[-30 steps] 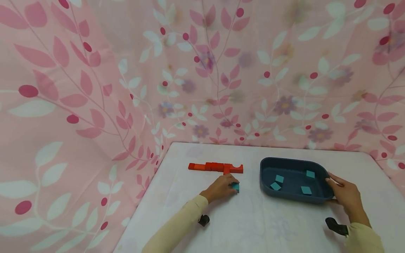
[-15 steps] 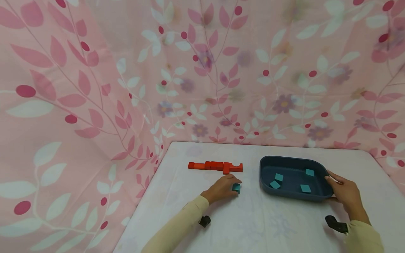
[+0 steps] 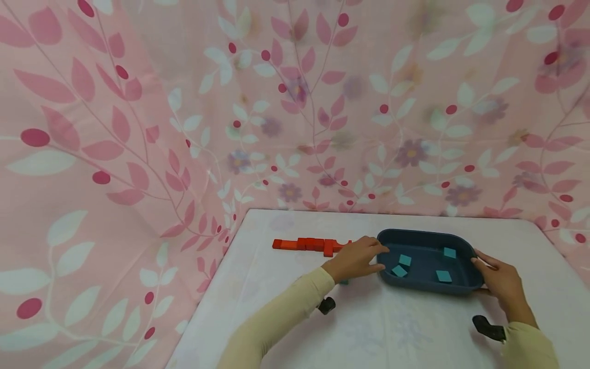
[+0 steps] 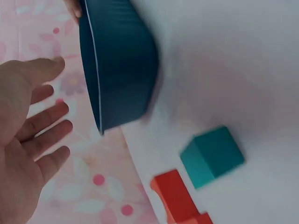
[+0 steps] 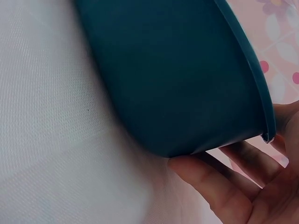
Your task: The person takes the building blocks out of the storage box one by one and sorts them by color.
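Observation:
My left hand (image 3: 355,259) hovers with fingers spread and nothing in them, its fingertips right at the near-left rim of a dark blue tray (image 3: 415,288). Several teal blocks (image 3: 444,277) lie inside the tray. At the tray's other end, my right hand (image 3: 502,284) grips the rim and end wall; the right wrist view shows fingertips low against the wall. A single teal block (image 4: 212,156) stands on the table below my left hand, mostly hidden in the head view. Beyond it lies a row of red blocks (image 3: 311,244), its right end partly covered by the left hand.
A white cloth (image 3: 396,328) covers the table. Pink floral fabric (image 3: 318,102) hangs along the back and left side. Black pieces (image 3: 327,306) show beside both wrists.
My left hand has let go of the teal block, leaving it on the table, and has moved right to the tray's rim with fingers spread. My right hand stays on the tray.

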Demonstrator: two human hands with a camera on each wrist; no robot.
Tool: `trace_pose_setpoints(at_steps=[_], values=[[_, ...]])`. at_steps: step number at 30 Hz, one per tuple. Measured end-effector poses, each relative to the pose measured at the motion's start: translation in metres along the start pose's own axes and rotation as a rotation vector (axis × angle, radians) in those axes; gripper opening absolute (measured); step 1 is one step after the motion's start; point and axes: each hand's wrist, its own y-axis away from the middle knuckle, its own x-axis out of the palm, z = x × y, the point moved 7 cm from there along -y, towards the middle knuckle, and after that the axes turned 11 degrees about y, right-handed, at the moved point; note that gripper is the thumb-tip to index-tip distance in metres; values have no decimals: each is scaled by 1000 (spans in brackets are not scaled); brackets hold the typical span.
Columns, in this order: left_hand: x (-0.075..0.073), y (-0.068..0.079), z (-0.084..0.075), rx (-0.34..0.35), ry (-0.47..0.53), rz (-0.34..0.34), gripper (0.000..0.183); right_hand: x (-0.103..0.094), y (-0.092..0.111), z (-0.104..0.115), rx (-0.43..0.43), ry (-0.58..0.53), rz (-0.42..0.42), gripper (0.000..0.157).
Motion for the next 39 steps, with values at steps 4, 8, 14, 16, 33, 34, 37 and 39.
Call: trace_pose_setpoints(at_steps=[4, 8, 14, 16, 33, 34, 37, 39], values=[[7, -22, -12, -37, -90, -17, 44, 1, -2, -1, -8, -4, 9, 76], [19, -41, -19, -77, -127, -18, 41, 3, -2, -4, 6, -12, 26, 74], [33, -62, -25, -142, -158, -22, 47, 4, -1, -8, 18, -39, 38, 76], [38, -68, -26, -159, -152, -11, 50, 5, -1, -9, 27, -47, 40, 77], [76, -91, -4, -243, -155, 111, 8, 3, -3, -6, 26, -69, 34, 78], [78, -92, -3, -240, -139, 107, 6, 3, -3, -7, 25, -73, 34, 79], [81, -93, -5, -230, -108, 109, 9, 2, -3, -7, 35, -79, 39, 80], [80, -92, -7, -221, -91, 113, 10, 2, -3, -8, 45, -81, 43, 80]])
